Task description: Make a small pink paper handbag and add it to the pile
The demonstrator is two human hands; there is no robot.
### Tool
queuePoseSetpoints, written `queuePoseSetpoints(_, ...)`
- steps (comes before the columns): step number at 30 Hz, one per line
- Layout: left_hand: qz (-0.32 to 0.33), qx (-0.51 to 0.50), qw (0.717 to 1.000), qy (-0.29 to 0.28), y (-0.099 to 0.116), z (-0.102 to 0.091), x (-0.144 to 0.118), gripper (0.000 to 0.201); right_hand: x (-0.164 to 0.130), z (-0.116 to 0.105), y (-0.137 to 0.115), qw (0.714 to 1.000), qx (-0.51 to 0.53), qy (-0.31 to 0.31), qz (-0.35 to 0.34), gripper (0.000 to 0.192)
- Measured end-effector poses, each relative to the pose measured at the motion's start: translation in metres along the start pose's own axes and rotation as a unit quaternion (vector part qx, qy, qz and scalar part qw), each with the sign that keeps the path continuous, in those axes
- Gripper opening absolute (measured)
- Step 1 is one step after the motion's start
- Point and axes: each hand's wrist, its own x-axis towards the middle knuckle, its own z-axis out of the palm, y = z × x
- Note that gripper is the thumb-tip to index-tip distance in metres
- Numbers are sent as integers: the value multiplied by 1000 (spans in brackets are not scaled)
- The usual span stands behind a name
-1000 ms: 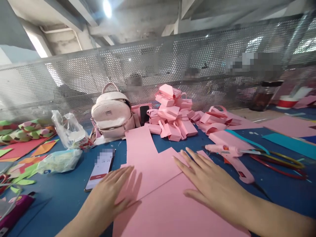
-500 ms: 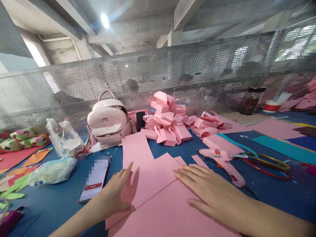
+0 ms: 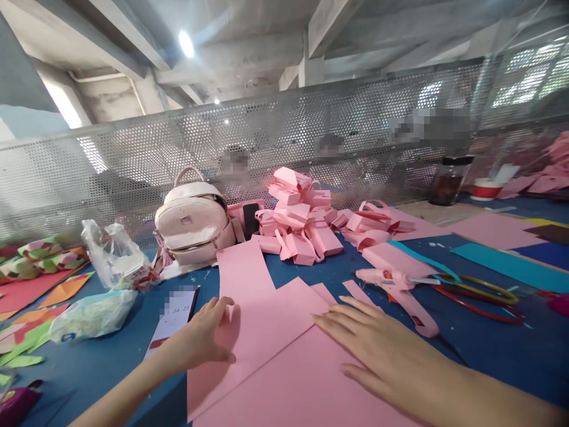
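Note:
Overlapping sheets of pink paper (image 3: pixel 284 367) lie on the blue table before me. My right hand (image 3: pixel 368 338) rests on their right side, fingers stretched out and palm down. Over the left edge of the sheets hovers my left hand (image 3: pixel 207 335), thumb and fingers apart and slightly curled, with nothing in it and a shadow below. Right of my right hand lies a pink hot glue gun (image 3: pixel 404 293). A phone (image 3: pixel 173 317) with a lit screen lies partly behind my left forearm.
A heap of folded pink paper bags (image 3: pixel 300 219) stands beyond the sheets, beside a pale pink backpack (image 3: pixel 193 222). Plastic bags (image 3: pixel 95 314) and coloured paper pieces lie left. A dark-lidded jar (image 3: pixel 448 181), teal paper strip (image 3: pixel 511 267) and red-and-yellow hoops (image 3: pixel 480 296) are at the right.
My left hand has lifted from the sheets and drawn a little left, its fingers curling more. My right hand has barely moved. The view has shifted slightly.

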Motion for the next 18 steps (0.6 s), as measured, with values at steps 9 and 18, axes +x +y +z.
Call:
queuePoseSetpoints(9, -52, 56, 997, -5, 17, -13, -5, 50, -2, -1, 2, 999, 22, -17, 17, 48)
queuePoseSetpoints(18, -71, 148, 986, 8, 17, -10, -7, 38, -4, -3, -1, 999, 41, -18, 28, 45)
